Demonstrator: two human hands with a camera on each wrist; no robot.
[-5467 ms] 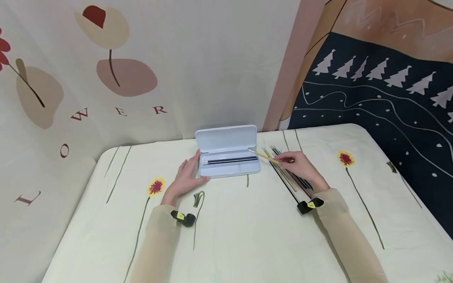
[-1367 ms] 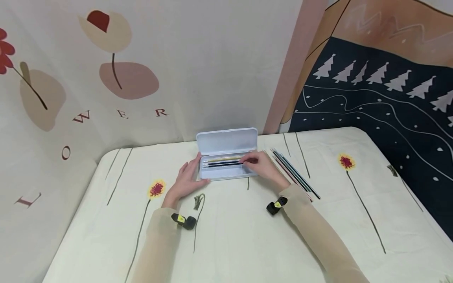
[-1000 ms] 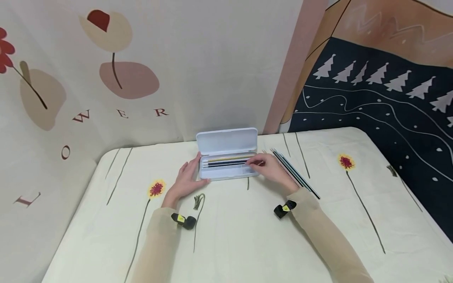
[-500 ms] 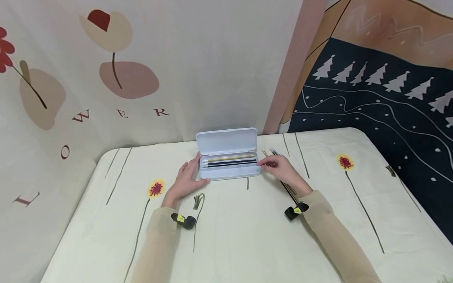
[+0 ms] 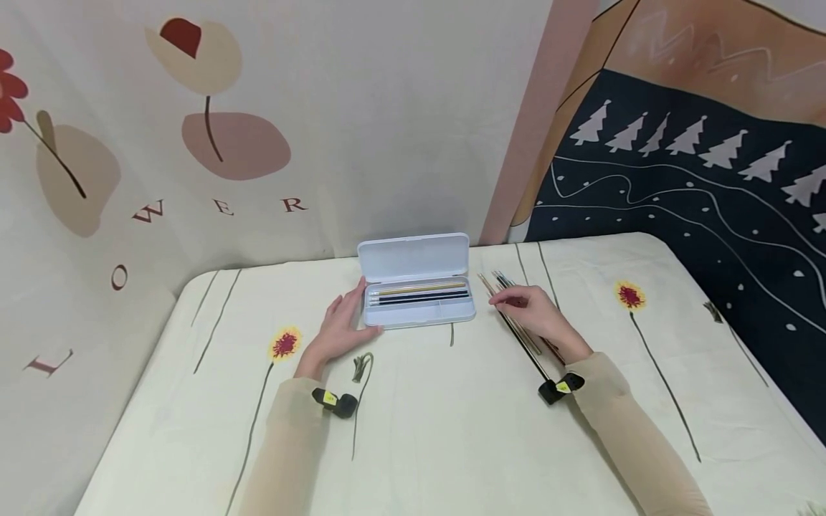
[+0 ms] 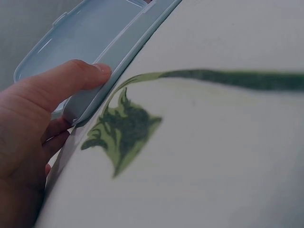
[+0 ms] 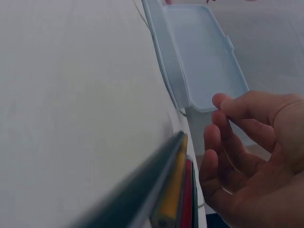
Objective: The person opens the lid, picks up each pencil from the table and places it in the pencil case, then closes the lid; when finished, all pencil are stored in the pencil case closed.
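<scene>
A pale blue pencil case stands with its lid raised at the back of the table. Inside lie a yellow pencil and dark pencils. My left hand holds the case's left end; in the left wrist view the thumb lies on its front wall. To the right of the case, my right hand is over loose pencils, partly hiding them. In the right wrist view its thumb and index finger meet with nothing between them, beside a yellow pencil and a red pencil.
A white cloth with printed flowers covers the table. Behind the case hangs a pale printed curtain, and a dark tree-patterned cloth hangs at the right. Each wrist carries a small black camera.
The yellow pencil that my right hand held earlier now lies in the case. My right hand has since let go and moved right to the loose pencils. The left hand stays on the case.
</scene>
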